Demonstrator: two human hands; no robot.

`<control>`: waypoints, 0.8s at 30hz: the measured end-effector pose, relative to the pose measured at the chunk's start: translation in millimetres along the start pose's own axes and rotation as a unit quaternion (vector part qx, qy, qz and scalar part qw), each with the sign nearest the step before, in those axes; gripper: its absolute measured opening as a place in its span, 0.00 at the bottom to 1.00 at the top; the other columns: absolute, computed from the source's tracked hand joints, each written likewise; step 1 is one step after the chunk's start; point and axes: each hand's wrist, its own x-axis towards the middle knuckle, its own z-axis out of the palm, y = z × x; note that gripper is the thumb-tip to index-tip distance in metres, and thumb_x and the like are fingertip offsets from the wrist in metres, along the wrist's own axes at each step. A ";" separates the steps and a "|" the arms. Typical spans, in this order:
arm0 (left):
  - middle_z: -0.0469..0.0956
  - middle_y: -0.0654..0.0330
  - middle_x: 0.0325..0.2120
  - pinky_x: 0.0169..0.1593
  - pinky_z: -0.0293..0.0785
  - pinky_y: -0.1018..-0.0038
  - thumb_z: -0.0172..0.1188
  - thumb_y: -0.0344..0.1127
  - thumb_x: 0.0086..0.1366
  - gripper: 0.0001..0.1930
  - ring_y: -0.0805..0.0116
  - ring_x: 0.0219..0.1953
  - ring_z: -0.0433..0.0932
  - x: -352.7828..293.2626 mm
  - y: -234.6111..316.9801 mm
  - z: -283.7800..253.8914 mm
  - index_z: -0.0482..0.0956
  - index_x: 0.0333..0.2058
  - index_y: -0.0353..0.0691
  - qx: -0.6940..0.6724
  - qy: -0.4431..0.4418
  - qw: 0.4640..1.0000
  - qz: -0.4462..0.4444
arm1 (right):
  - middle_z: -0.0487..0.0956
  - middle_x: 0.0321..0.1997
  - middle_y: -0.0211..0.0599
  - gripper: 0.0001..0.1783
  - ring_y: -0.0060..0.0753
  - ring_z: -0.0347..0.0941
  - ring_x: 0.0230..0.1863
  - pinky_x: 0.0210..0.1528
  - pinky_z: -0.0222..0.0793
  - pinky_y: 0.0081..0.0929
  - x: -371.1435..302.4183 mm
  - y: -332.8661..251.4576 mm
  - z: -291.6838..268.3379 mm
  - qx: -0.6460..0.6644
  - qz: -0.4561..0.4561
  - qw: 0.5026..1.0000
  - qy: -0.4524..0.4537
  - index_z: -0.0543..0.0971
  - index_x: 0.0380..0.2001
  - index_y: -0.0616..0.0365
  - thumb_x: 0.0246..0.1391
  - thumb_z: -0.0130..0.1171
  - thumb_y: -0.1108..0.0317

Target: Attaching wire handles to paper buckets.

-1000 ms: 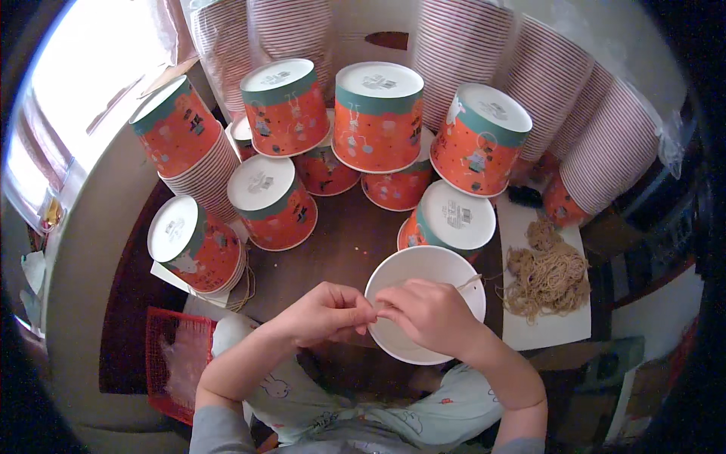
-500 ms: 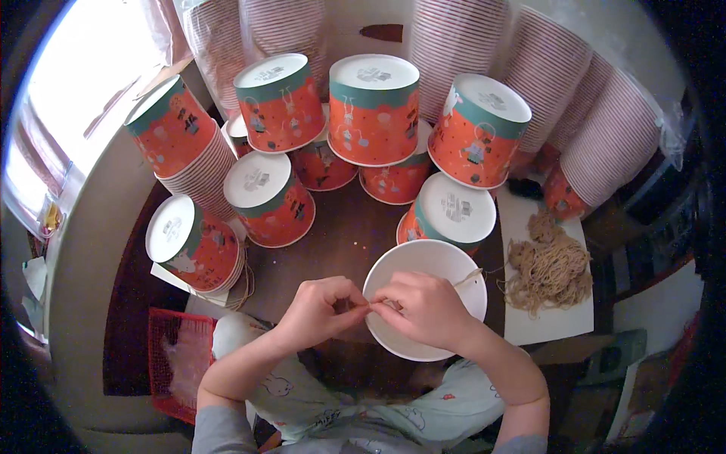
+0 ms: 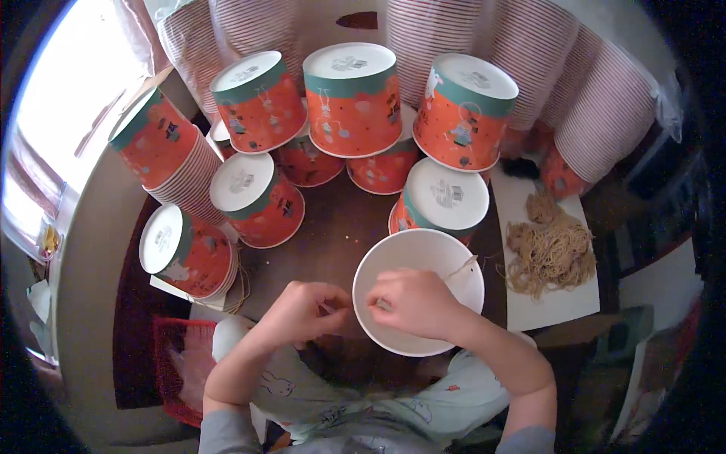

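An upright paper bucket (image 3: pixel 370 333), white inside, stands close before me. Over its opening my right hand (image 3: pixel 416 303) is closed, a bit of tan twine (image 3: pixel 384 304) showing at its fingertips. A short length of the same twine (image 3: pixel 463 266) lies across the right rim and runs toward that hand. Just left of the bucket, my left hand (image 3: pixel 306 312) is closed with thumb and fingers together; what it pinches, if anything, is too small to make out. The two hands are apart. A loose heap of tan twine (image 3: pixel 552 253) lies to the right on a white board (image 3: pixel 529 310).
Upside-down orange and green paper buckets (image 3: pixel 352 106) form an arc behind the open one, some stacked. Tall wrapped stacks of buckets (image 3: pixel 431 45) line the back. A red basket (image 3: pixel 170 356) stands low at left. Twine strands (image 3: pixel 242 284) hang beside the left buckets.
My hands were together at the fingertips; they have separated, the left moving left. The view has shifted slightly. The bucket remains under my right hand.
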 end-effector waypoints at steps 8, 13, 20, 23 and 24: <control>0.78 0.53 0.23 0.31 0.74 0.75 0.58 0.30 0.49 0.10 0.65 0.26 0.79 1.9 4.9 3.1 0.78 0.32 0.35 0.006 -0.028 1.000 -0.011 | 0.74 0.25 0.30 0.06 0.34 0.72 0.31 0.30 0.68 0.31 0.2 -0.7 1.9 -0.006 -0.006 1.000 -0.028 0.78 0.23 0.51 0.42 0.54 0.64; 0.78 0.53 0.23 0.31 0.74 0.74 0.58 0.30 0.48 0.10 0.65 0.25 0.79 2.3 6.3 3.7 0.78 0.32 0.36 0.007 -0.031 0.999 -0.016 | 0.74 0.25 0.30 0.07 0.34 0.72 0.31 0.30 0.68 0.32 0.7 -1.2 2.1 -0.007 -0.004 0.999 -0.033 0.78 0.23 0.51 0.42 0.54 0.64; 0.78 0.53 0.21 0.30 0.74 0.74 0.58 0.30 0.48 0.09 0.64 0.24 0.78 1.4 4.0 7.6 0.78 0.29 0.36 0.010 -0.009 1.000 -0.003 | 0.74 0.25 0.31 0.07 0.35 0.72 0.30 0.30 0.68 0.33 1.1 -2.6 2.7 -0.007 0.002 0.999 -0.040 0.78 0.24 0.51 0.43 0.53 0.63; 0.77 0.53 0.20 0.29 0.74 0.74 0.58 0.29 0.47 0.08 0.63 0.23 0.78 1.9 3.0 13.1 0.78 0.28 0.35 0.014 0.006 1.000 0.003 | 0.74 0.26 0.31 0.07 0.36 0.72 0.30 0.30 0.68 0.33 1.6 -1.2 4.1 -0.014 -0.005 0.999 -0.043 0.78 0.24 0.51 0.43 0.53 0.63; 0.77 0.53 0.20 0.28 0.73 0.74 0.58 0.29 0.46 0.08 0.63 0.22 0.78 2.0 2.7 14.4 0.77 0.27 0.34 0.020 0.014 1.000 0.002 | 0.74 0.26 0.31 0.07 0.36 0.72 0.30 0.30 0.68 0.33 1.7 -1.0 4.1 -0.015 -0.005 0.999 -0.043 0.78 0.24 0.51 0.43 0.53 0.63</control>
